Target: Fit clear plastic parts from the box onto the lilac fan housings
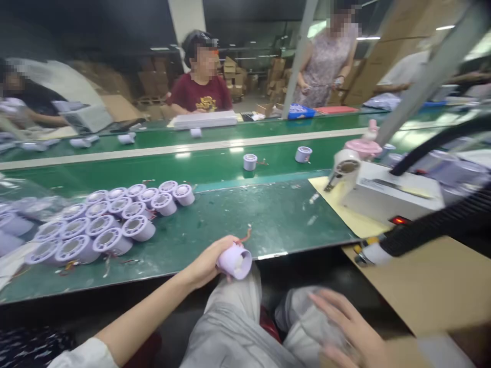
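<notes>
My left hand (215, 258) is closed around a lilac cylindrical housing (235, 261), held just off the front edge of the green bench, above my knee. Its open end faces toward me and to the right, and a short reddish wire with a small white connector sticks up behind it. Lower right, my right hand (347, 324) hovers by my other knee, blurred by motion. Its fingers are stretched out and apart, and I see nothing in them. Several similar lilac housings (111, 240) stand grouped on the bench at the left, some with wires trailing.
Two more housings sit on the green conveyor belt (215, 171). At right, a white boxy machine (391, 199) with a lit red switch rests on yellow paper, near a thick black hose (433, 225). Cardboard (429, 286) lies below. Co-workers are across the belt.
</notes>
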The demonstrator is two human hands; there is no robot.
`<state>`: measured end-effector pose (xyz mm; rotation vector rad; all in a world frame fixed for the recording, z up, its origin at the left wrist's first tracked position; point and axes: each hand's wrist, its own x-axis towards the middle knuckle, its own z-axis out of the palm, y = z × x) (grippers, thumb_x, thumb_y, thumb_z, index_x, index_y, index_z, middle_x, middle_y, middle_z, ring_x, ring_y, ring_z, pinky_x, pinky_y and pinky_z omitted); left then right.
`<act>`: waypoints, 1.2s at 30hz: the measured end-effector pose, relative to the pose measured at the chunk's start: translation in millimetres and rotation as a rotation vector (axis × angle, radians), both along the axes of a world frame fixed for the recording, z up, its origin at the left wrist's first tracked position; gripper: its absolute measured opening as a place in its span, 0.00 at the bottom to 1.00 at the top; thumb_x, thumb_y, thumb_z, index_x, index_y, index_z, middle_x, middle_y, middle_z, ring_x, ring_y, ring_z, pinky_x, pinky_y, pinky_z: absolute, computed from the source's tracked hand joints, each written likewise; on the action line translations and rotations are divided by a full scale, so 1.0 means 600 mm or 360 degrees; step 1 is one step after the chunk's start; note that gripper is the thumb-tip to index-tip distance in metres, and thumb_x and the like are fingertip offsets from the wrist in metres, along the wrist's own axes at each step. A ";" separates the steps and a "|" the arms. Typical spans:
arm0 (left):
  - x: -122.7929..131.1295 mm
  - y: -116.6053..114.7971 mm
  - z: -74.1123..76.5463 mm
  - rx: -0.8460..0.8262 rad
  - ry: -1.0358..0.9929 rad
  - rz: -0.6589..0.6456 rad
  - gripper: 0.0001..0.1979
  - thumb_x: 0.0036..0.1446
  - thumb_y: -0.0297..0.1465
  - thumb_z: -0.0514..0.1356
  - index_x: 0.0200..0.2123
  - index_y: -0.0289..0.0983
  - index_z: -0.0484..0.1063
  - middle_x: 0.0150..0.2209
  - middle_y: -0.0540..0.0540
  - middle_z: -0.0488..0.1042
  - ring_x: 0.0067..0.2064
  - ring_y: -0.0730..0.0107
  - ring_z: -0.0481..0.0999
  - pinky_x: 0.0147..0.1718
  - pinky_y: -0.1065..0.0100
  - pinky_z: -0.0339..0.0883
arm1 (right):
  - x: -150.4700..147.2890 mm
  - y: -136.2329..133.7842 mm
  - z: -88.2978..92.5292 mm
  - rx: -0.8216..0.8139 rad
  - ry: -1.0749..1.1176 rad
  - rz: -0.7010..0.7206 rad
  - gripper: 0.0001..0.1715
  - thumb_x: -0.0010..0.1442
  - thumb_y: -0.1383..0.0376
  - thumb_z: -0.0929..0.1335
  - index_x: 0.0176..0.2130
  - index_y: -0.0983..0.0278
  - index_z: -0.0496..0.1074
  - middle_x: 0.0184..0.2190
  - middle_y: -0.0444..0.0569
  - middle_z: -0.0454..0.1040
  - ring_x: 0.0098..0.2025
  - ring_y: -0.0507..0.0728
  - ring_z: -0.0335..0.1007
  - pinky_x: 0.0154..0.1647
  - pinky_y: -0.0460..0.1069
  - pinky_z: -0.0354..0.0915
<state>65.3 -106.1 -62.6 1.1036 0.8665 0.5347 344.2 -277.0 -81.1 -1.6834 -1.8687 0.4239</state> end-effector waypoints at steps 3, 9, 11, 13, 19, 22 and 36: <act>0.075 -0.019 -0.011 -0.0196 -0.0062 -0.0559 0.15 0.55 0.43 0.57 0.36 0.36 0.71 0.30 0.49 0.69 0.24 0.75 0.67 0.18 0.75 0.60 | -0.035 0.028 0.012 0.0265 -0.0317 0.0125 0.29 0.62 0.60 0.67 0.62 0.53 0.63 0.55 0.59 0.66 0.52 0.68 0.69 0.45 0.62 0.72; 0.129 -0.024 0.010 0.0792 0.0233 -0.0993 0.08 0.56 0.33 0.59 0.38 0.38 0.75 0.40 0.46 0.73 0.42 0.65 0.72 0.42 0.66 0.65 | -0.045 0.043 0.039 -0.0050 -0.0148 -0.0084 0.09 0.50 0.73 0.74 0.33 0.62 0.75 0.54 0.56 0.66 0.51 0.66 0.66 0.45 0.57 0.70; 0.134 -0.030 0.006 0.0969 0.0223 -0.0883 0.12 0.56 0.36 0.61 0.43 0.39 0.74 0.43 0.45 0.73 0.45 0.63 0.72 0.48 0.63 0.63 | -0.042 0.029 0.047 -0.0203 0.0251 -0.0097 0.06 0.52 0.68 0.74 0.28 0.63 0.73 0.50 0.52 0.67 0.50 0.62 0.68 0.46 0.53 0.69; 0.138 -0.037 -0.007 0.0995 0.0195 -0.0761 0.20 0.52 0.40 0.65 0.48 0.41 0.72 0.44 0.44 0.72 0.45 0.62 0.72 0.49 0.61 0.64 | -0.041 0.019 0.052 -0.0236 0.0537 -0.0145 0.10 0.59 0.63 0.70 0.27 0.63 0.72 0.47 0.51 0.69 0.47 0.59 0.70 0.46 0.51 0.68; 0.144 -0.049 -0.034 0.1168 0.0097 -0.0867 0.34 0.37 0.41 0.73 0.51 0.44 0.73 0.54 0.41 0.68 0.57 0.53 0.67 0.57 0.55 0.61 | -0.039 0.019 0.052 -0.0073 0.0851 -0.0422 0.19 0.62 0.61 0.65 0.22 0.64 0.70 0.37 0.50 0.73 0.38 0.56 0.71 0.35 0.48 0.66; 0.141 -0.053 -0.028 0.0962 0.0005 -0.0990 0.36 0.40 0.38 0.73 0.55 0.45 0.69 0.55 0.41 0.69 0.55 0.54 0.71 0.54 0.56 0.66 | -0.030 0.021 0.046 -0.0109 0.1158 -0.0442 0.21 0.61 0.58 0.67 0.19 0.64 0.71 0.36 0.50 0.75 0.37 0.57 0.73 0.32 0.48 0.69; 0.121 -0.057 -0.015 0.0446 -0.0101 -0.0933 0.37 0.45 0.32 0.71 0.59 0.46 0.65 0.59 0.41 0.67 0.53 0.56 0.73 0.52 0.58 0.68 | -0.023 -0.018 0.035 -0.0185 0.0849 -0.0044 0.20 0.58 0.60 0.72 0.50 0.58 0.69 0.58 0.52 0.68 0.57 0.62 0.68 0.53 0.56 0.70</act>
